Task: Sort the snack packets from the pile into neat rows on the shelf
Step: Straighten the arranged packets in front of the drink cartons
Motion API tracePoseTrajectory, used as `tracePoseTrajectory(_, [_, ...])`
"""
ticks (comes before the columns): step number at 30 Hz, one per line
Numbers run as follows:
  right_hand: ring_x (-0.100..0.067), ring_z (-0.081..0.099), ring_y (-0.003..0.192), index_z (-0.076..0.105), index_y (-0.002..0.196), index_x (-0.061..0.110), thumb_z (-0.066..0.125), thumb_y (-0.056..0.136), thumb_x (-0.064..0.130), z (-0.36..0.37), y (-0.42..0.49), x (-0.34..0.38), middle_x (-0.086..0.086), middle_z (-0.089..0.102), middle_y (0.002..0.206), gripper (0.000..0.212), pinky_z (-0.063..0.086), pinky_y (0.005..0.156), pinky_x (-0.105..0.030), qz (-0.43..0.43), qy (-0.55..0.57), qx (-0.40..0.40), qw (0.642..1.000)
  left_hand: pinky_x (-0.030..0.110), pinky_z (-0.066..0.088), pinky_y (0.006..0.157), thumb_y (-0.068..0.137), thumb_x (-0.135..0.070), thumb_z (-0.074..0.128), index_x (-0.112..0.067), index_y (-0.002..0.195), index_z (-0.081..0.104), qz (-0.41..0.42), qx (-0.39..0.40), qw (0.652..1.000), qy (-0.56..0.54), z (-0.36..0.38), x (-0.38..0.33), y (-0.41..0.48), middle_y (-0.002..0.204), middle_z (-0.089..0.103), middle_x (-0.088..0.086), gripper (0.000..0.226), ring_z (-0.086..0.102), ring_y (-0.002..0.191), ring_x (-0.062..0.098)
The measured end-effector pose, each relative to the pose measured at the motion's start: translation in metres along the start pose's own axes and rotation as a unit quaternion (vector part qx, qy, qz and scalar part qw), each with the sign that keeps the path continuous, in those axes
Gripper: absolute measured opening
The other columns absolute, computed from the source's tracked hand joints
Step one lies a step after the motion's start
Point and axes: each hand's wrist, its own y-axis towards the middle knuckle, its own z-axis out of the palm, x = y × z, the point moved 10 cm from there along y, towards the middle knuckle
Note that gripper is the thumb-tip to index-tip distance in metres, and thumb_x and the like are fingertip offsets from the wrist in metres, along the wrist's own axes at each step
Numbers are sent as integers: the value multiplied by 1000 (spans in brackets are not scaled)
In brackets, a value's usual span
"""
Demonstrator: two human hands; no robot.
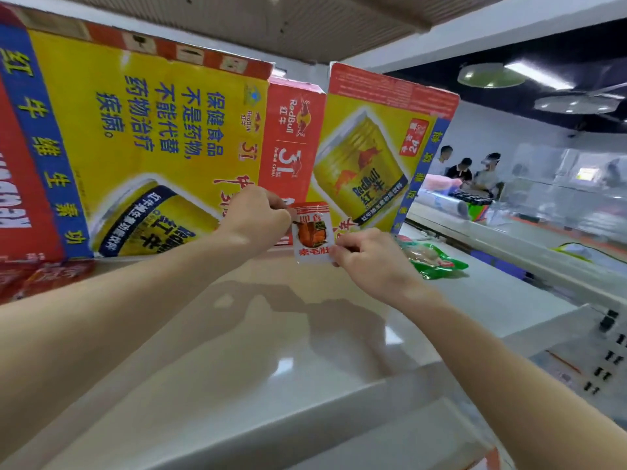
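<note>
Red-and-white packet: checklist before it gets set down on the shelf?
1. Grip: ok, left hand pinches the red-and-white packet at its upper left edge, right hand at its lower right corner.
2. Orientation: ok, upright, print facing the camera.
3. Landing spot: ok, bare shelf shows just in front of it.
4. Clearance from green packet: ok, it lies apart, to the right.
5. Contact with shelf or cardboard cartons behind: cannot tell.
6. Row to align with: cannot tell, the red packets at far left are blurred.

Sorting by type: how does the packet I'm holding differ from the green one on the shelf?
The held packet is red-and-white, the green packet green. The held packet stands upright, pinched by left hand and right hand; the green packet lies flat, untouched. Both are snack packets.
</note>
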Motion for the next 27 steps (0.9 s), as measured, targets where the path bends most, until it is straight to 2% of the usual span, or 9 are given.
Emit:
tracePoseTrajectory(4, [-14, 51, 63, 62, 62, 18, 54, 93, 16, 2, 18, -18, 9, 57, 59, 32, 35, 51, -16, -15, -19, 46, 999, 20, 35, 51, 94, -20, 62, -8, 83, 74, -13, -32, 999, 28, 11, -2, 8, 72, 65, -2, 21, 53, 63, 11])
tracePoseTrajectory(6, [-11, 51, 61, 56, 57, 23, 55, 90, 15, 3, 29, -31, 12, 56, 52, 34, 33, 45, -14, -21, -39, 66, 997, 17, 36, 48, 94, -20, 62, -5, 82, 73, -18, -52, 997, 51, 17, -5, 13, 70, 64, -1, 22, 52, 62, 10])
tracePoseTrajectory(9, [-22, 58, 71, 59, 62, 21, 57, 87, 20, 6, 46, -53, 7, 58, 63, 25, 46, 59, -29, -31, -76, 87, 993, 24, 38, 53, 92, -17, 61, 4, 78, 71, -18, -68, 993, 95, 34, -8, 24, 73, 68, 19, 27, 51, 61, 20])
tracePoseTrajectory(11, [-25, 59, 74, 64, 70, 19, 55, 86, 21, 12, 55, -63, 2, 60, 71, 18, 49, 64, -32, -40, -97, 108, 989, 29, 44, 56, 92, -15, 60, 4, 76, 72, -20, -73, 989, 128, 48, -6, 28, 78, 70, 22, 28, 56, 64, 23])
tracePoseTrajectory(14, [-24, 59, 72, 70, 85, 12, 53, 85, 18, 26, 62, -73, -6, 64, 77, 18, 45, 59, -27, -55, -107, 157, 980, 28, 44, 55, 92, -15, 60, 1, 73, 72, -41, -70, 979, 189, 66, 7, 32, 74, 70, 15, 27, 62, 73, 28])
tracePoseTrajectory(18, [-22, 59, 74, 70, 94, 16, 52, 89, 22, 48, 61, -80, -3, 63, 81, 20, 39, 55, -26, -71, -129, 211, 966, 22, 34, 51, 93, -17, 61, -10, 68, 67, -84, -35, 969, 228, 81, 31, 31, 67, 62, -1, 27, 57, 69, 19])
tracePoseTrajectory(20, [-23, 58, 76, 65, 90, 19, 52, 90, 25, 52, 59, -76, -1, 60, 82, 14, 37, 55, -28, -99, -149, 203, 963, 25, 38, 57, 95, -20, 59, -14, 65, 62, -87, -28, 965, 244, 86, 38, 29, 67, 58, -2, 31, 56, 71, 19])
tracePoseTrajectory(23, [-23, 56, 77, 56, 84, 22, 51, 89, 27, 52, 58, -73, 1, 54, 81, 8, 38, 62, -29, -114, -159, 190, 962, 29, 45, 69, 97, -23, 58, -14, 71, 62, -90, -19, 959, 267, 92, 48, 30, 78, 62, 2, 27, 57, 79, 21])
tracePoseTrajectory(27, [-24, 50, 78, 51, 85, 23, 51, 87, 29, 57, 59, -73, 2, 48, 80, 6, 36, 66, -30, -115, -164, 186, 962, 28, 42, 66, 96, -24, 57, -12, 75, 65, -86, -13, 954, 286, 95, 52, 33, 80, 63, 3, 25, 55, 76, 17])
